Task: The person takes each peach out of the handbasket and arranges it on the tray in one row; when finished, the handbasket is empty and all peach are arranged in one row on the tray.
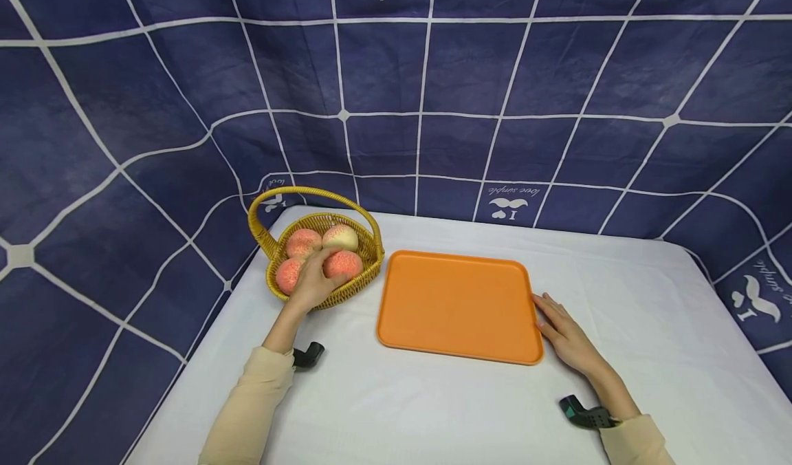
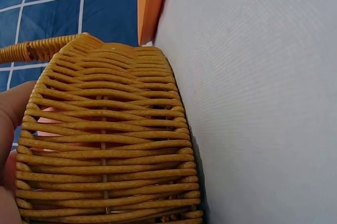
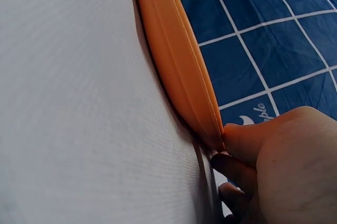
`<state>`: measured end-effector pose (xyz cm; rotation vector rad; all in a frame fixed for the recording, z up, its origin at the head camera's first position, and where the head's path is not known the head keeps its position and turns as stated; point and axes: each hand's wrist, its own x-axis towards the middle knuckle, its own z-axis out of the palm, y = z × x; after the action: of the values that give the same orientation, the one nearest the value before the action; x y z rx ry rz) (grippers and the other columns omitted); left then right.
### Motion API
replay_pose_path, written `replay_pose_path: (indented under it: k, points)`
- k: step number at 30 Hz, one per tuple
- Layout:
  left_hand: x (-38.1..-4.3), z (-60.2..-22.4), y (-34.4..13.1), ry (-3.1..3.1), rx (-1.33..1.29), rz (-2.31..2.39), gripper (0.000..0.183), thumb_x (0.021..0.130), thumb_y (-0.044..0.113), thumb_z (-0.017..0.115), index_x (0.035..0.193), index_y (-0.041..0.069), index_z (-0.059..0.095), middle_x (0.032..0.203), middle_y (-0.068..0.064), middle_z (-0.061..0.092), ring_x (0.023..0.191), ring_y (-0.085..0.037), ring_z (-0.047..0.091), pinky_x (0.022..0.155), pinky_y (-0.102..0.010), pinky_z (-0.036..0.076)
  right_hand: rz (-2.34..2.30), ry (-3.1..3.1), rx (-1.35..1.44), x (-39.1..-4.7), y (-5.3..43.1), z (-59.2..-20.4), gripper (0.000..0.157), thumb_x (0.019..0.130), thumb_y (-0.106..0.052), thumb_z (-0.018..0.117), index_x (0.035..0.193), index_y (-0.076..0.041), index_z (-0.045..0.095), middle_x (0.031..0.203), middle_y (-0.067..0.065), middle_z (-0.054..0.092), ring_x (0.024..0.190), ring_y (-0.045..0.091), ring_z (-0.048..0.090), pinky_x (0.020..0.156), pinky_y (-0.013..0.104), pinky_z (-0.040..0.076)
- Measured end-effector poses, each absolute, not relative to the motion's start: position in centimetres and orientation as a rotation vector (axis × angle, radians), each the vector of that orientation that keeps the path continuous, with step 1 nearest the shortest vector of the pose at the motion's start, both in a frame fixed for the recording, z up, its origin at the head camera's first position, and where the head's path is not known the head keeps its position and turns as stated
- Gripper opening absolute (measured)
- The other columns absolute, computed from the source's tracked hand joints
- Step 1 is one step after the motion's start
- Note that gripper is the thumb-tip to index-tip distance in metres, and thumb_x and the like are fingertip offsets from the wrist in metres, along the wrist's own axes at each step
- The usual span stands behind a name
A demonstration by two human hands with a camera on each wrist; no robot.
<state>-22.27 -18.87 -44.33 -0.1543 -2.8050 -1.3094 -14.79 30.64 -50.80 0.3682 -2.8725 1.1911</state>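
Observation:
Inside a yellow wicker basket (image 1: 334, 300), my left hand (image 1: 314, 283) grips a pinkish-red peach (image 1: 344, 265) at the near right, fingers over its far side and thumb on its near side. Around it lie more peaches: a pale yellow one (image 1: 340, 236) behind and pink ones (image 1: 303, 243) to the left. In the left wrist view the basket's woven wall (image 2: 110, 145) hides most of that hand and the fruit. My right hand (image 1: 572, 341) rests beside an orange tray (image 1: 458, 307), thumb and fingertips touching its right rim; the thumb (image 3: 239, 140) meets the rim in the right wrist view.
The basket's tall arched handle (image 1: 309, 191) rises over its far left side. A white cloth (image 1: 421, 410) covers the table beneath basket and tray. Blue curtain with white grid lines (image 1: 470, 73) hangs behind and along both sides.

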Motion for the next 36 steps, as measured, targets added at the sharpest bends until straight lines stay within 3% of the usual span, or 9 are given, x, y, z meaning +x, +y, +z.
replay_pose_path:
  k: [7,15,19,23,27,30,32,36]
  points:
    - [-22.1,-44.1,-18.6,-2.732,-0.127,-1.301,0.060,0.083,0.013,0.077,0.137,0.007,0.051,0.155,-0.026,0.029,0.149,-0.044,0.012,0.117,-0.061,0.016,1.185,-2.873,0.368,-14.9,30.7,-50.9,0.051,0.104,-0.020,0.045,0.149,0.000,0.035,0.153,0.032,0.028,0.143,0.053,0.017,0.113,0.069,0.009]
    - [-21.1,-42.8,-18.0,-2.561,-0.144,-1.273,0.061,0.079,0.014,0.081,0.133,0.007,0.055,0.143,-0.023,0.046,0.134,-0.041,0.041,0.108,-0.061,0.034,1.166,-2.874,0.372,-14.9,30.7,-51.0,0.050,0.104,-0.020,0.045,0.149,0.000,0.035,0.153,0.031,0.030,0.143,0.053,0.018,0.116,0.064,0.008]
    - [-20.0,-41.4,-16.9,-2.492,-0.229,-1.312,0.058,0.076,0.012,0.082,0.129,0.006,0.058,0.136,-0.021,0.053,0.133,-0.041,0.042,0.108,-0.059,0.036,1.157,-2.860,0.379,-14.8,30.7,-51.1,0.050,0.104,-0.020,0.045,0.149,0.000,0.036,0.152,0.031,0.031,0.142,0.053,0.019,0.120,0.057,0.005]
    - [-18.8,-40.2,-15.4,-2.466,-0.331,-1.393,0.058,0.075,0.009,0.083,0.127,0.005,0.060,0.131,-0.018,0.058,0.124,-0.035,0.050,0.096,-0.044,0.049,1.160,-2.862,0.377,-14.8,30.8,-51.1,0.050,0.104,-0.020,0.045,0.149,0.000,0.036,0.153,0.031,0.031,0.143,0.053,0.019,0.118,0.060,0.006]
    - [-18.1,-39.5,-13.4,-2.472,-0.410,-1.471,0.059,0.074,0.011,0.084,0.128,0.006,0.060,0.127,-0.015,0.059,0.111,-0.027,0.056,0.076,-0.028,0.055,1.167,-2.861,0.373,-14.8,30.7,-51.1,0.050,0.103,-0.020,0.045,0.148,0.000,0.036,0.152,0.032,0.030,0.142,0.054,0.019,0.114,0.067,0.010]
    - [-18.1,-39.5,-11.7,-2.485,-0.456,-1.491,0.058,0.073,0.012,0.085,0.126,0.007,0.062,0.125,-0.014,0.060,0.112,-0.027,0.056,0.081,-0.031,0.055,1.169,-2.856,0.375,-14.8,30.7,-51.1,0.050,0.103,-0.019,0.046,0.148,0.000,0.037,0.152,0.032,0.030,0.142,0.054,0.019,0.112,0.069,0.011]
    - [-18.2,-39.7,-10.5,-2.491,-0.478,-1.526,0.057,0.073,0.012,0.084,0.126,0.008,0.062,0.123,-0.015,0.060,0.110,-0.027,0.056,0.081,-0.036,0.056,1.170,-2.854,0.378,-14.8,30.7,-51.1,0.050,0.103,-0.019,0.046,0.148,0.001,0.037,0.152,0.033,0.030,0.142,0.054,0.019,0.112,0.069,0.011]
    - [-18.5,-40.1,-7.9,-2.528,-0.513,-1.583,0.056,0.074,0.012,0.084,0.126,0.011,0.062,0.120,-0.013,0.060,0.107,-0.025,0.056,0.077,-0.035,0.057,1.160,-2.864,0.379,-14.8,30.7,-51.0,0.050,0.103,-0.019,0.046,0.148,0.000,0.037,0.152,0.032,0.030,0.142,0.054,0.019,0.113,0.067,0.011]
